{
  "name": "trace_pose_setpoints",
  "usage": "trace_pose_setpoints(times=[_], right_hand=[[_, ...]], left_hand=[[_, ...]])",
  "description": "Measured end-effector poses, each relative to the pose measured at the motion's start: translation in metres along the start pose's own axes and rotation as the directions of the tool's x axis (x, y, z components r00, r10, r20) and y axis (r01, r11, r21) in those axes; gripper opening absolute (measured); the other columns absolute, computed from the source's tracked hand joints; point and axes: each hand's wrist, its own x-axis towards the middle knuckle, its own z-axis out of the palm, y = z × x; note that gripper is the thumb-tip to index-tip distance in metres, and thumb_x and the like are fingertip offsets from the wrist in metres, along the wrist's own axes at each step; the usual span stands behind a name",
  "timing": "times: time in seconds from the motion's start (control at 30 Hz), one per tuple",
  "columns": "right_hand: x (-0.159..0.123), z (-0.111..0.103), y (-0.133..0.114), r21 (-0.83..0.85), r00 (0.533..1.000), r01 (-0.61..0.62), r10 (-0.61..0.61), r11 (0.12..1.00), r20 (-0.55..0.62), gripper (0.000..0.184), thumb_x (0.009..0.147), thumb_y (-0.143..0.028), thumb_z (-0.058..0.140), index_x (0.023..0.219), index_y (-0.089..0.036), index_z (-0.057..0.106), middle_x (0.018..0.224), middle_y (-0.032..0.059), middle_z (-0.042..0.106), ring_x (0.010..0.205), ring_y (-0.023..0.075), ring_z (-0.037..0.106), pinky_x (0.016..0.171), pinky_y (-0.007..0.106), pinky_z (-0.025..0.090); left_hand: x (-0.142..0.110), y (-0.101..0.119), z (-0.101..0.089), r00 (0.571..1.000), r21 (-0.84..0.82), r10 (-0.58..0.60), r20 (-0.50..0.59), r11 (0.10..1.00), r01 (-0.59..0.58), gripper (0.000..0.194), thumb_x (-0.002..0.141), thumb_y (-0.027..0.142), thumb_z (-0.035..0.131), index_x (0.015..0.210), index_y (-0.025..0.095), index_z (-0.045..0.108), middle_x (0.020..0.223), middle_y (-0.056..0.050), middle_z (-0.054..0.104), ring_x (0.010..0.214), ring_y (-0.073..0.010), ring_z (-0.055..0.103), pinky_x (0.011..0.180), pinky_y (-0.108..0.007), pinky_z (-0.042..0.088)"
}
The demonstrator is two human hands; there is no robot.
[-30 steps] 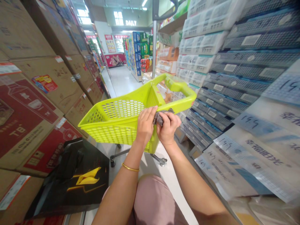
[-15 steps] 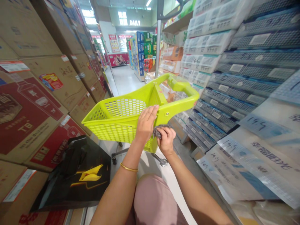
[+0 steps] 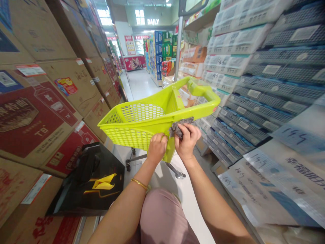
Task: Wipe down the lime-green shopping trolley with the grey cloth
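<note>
A lime-green shopping cart with a honeycomb-mesh basket stands in front of my knees. My right hand is closed on a crumpled grey cloth, pressing it to the cart's side below the handle. To its left, my left hand has its fingers curled against the basket's lower side wall; the fingertips are partly hidden there. A gold bangle circles my left wrist.
Stacked cardboard cartons line the left side, with a black bag on the floor beside them. Wrapped packs are piled high on the right. A metal pole rises behind the cart, and an aisle runs ahead.
My left hand has dropped from the cart's top rim to its lower side, its fingers now curled. My right hand has moved the cloth upward toward the handle. The view has shifted slightly left.
</note>
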Motion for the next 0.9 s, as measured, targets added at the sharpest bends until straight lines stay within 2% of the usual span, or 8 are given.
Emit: trace_pose_setpoints(times=[0.13,0.3,0.43,0.53,0.67,0.77,0.9], right_hand=[[-0.004,0.010,0.001,-0.007,0.999,-0.004,0.004,1.000,0.044,0.026,0.083,-0.023,0.049,0.105,-0.023,0.064,0.105,0.0084,0.053,0.101,0.0198,0.047,0.094,0.039,0.038],[-0.045,0.018,0.006,0.052,0.990,0.073,-0.078,0.996,0.121,0.026,0.084,-0.025,0.051,0.107,-0.022,0.063,0.103,0.0086,0.055,0.100,0.0196,0.046,0.093,0.036,0.039],[-0.077,0.021,0.009,0.059,0.976,0.068,-0.079,0.996,0.201,0.025,0.085,-0.025,0.050,0.105,-0.021,0.064,0.101,0.0084,0.056,0.099,0.0197,0.047,0.092,0.036,0.040],[-0.090,0.023,0.014,0.052,0.966,0.077,-0.088,0.996,0.243,0.025,0.086,-0.026,0.049,0.104,-0.022,0.065,0.100,0.0084,0.057,0.100,0.0197,0.047,0.093,0.037,0.040],[-0.076,0.025,0.022,0.078,0.961,0.126,-0.142,0.989,0.236,0.025,0.086,-0.027,0.050,0.106,-0.022,0.065,0.100,0.0087,0.057,0.100,0.0195,0.046,0.092,0.035,0.039],[-0.046,0.027,0.026,0.037,0.973,0.166,-0.169,0.985,0.160,0.025,0.087,-0.029,0.049,0.106,-0.025,0.065,0.102,0.0079,0.056,0.100,0.0190,0.045,0.093,0.035,0.039],[-0.009,0.030,0.030,-0.004,0.990,0.129,-0.128,0.992,0.058,0.025,0.086,-0.031,0.049,0.106,-0.024,0.064,0.105,0.0084,0.053,0.102,0.0199,0.044,0.094,0.038,0.037]], left_hand=[[-0.005,-0.005,0.007,0.992,0.021,0.014,0.124,1.000,-0.017,0.018,0.090,0.020,0.045,0.087,0.017,0.062,0.096,-0.010,0.061,0.092,-0.0224,0.054,0.081,-0.037,0.046],[-0.009,-0.007,0.017,0.986,0.051,0.093,0.137,0.994,-0.101,0.021,0.089,0.017,0.045,0.085,0.014,0.065,0.092,-0.011,0.061,0.096,-0.0238,0.055,0.087,-0.041,0.047],[-0.011,-0.009,0.026,0.977,0.015,0.141,0.160,0.989,-0.145,0.021,0.088,0.014,0.046,0.091,0.013,0.067,0.093,-0.011,0.063,0.103,-0.0234,0.055,0.094,-0.041,0.046],[-0.011,-0.011,0.028,0.975,-0.014,0.144,0.167,0.990,-0.144,0.020,0.087,0.013,0.048,0.095,0.011,0.066,0.094,-0.012,0.063,0.106,-0.0236,0.054,0.097,-0.040,0.046],[-0.008,-0.013,0.028,0.975,-0.022,0.138,0.172,0.990,-0.136,0.020,0.087,0.012,0.047,0.087,0.013,0.067,0.091,-0.011,0.062,0.104,-0.0233,0.053,0.094,-0.040,0.047],[-0.006,-0.012,0.028,0.977,-0.031,0.127,0.172,0.992,-0.124,0.020,0.088,0.014,0.047,0.081,0.013,0.066,0.089,-0.009,0.062,0.099,-0.0225,0.053,0.091,-0.038,0.047],[-0.005,-0.011,0.028,0.980,-0.043,0.098,0.174,0.995,-0.092,0.020,0.089,0.015,0.046,0.085,0.013,0.065,0.093,-0.008,0.062,0.098,-0.0216,0.052,0.090,-0.036,0.046]])
